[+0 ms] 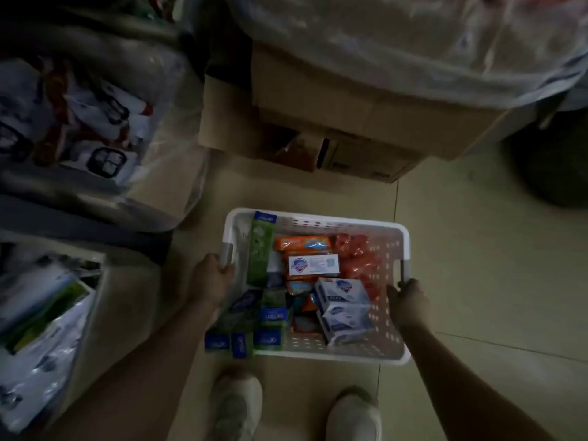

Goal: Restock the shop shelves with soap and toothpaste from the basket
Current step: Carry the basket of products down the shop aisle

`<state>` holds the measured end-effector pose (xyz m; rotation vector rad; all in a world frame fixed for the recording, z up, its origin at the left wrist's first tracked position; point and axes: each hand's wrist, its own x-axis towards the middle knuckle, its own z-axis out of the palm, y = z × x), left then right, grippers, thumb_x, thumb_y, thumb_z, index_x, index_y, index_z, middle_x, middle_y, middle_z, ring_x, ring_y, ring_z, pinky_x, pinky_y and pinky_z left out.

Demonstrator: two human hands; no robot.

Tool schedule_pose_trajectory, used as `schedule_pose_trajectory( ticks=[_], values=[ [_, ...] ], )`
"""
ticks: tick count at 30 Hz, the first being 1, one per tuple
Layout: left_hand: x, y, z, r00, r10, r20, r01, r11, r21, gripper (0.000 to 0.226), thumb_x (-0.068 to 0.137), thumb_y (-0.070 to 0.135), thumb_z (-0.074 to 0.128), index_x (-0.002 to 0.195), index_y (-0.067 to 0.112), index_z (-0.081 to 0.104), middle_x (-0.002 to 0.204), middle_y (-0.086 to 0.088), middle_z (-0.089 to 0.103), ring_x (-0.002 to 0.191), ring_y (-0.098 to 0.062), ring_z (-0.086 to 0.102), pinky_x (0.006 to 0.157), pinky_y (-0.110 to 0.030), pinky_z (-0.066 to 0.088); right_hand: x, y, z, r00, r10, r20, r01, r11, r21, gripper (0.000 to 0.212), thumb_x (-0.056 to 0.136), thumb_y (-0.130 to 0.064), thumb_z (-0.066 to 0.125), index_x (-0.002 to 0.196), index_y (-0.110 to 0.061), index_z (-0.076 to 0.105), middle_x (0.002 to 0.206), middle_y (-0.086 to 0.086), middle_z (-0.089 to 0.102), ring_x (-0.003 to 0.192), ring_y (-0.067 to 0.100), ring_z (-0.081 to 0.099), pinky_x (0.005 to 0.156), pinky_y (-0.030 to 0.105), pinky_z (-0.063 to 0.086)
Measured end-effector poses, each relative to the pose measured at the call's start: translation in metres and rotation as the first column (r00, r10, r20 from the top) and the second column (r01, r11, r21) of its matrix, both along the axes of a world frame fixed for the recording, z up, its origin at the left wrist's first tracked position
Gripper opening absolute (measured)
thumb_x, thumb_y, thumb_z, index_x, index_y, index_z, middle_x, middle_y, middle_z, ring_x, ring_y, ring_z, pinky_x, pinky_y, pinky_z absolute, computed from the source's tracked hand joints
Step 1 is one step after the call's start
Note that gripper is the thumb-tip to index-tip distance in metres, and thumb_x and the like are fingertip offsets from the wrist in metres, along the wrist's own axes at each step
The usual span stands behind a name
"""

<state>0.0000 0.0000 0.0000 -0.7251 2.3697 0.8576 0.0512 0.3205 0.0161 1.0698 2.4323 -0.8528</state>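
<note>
While both hands grasp its side handles, the basket [318, 222] sits on open floor [477, 265].

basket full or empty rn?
Part full. The white basket holds green toothpaste boxes at its left, soap packs in the middle and orange packets at right; bare floor shows near its front-right corner.

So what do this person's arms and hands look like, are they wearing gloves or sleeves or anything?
No gloves and no sleeves in view: both forearms are bare right up to the frame edge. The left hand and right hand show no watch, ring or bracelet that I can make out, though the light is dim. The only clothing visible is a pair of pale sneakers below.
</note>
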Motion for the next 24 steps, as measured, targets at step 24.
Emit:
schedule_pose_trajectory(
  ticks=[24],
  values=[
    [0.023,0.061,0.333,0.968,-0.221,-0.121,0.238,0.958,0.159,0.029,0.092,0.029,0.051,0.066,0.020,0.041,0.066,-0.008,0.052,0.073,-0.036,0.061,0.063,-0.035,0.043,0.088,0.055,0.314,0.945,-0.320,-0.073,0.319,0.947,-0.027,0.032,0.093,-0.022,0.049,0.076,0.003,0.059,0.073,0.024,0.060,0.073,0.037,0.059,0.064,0.035,0.040]
  ],
)
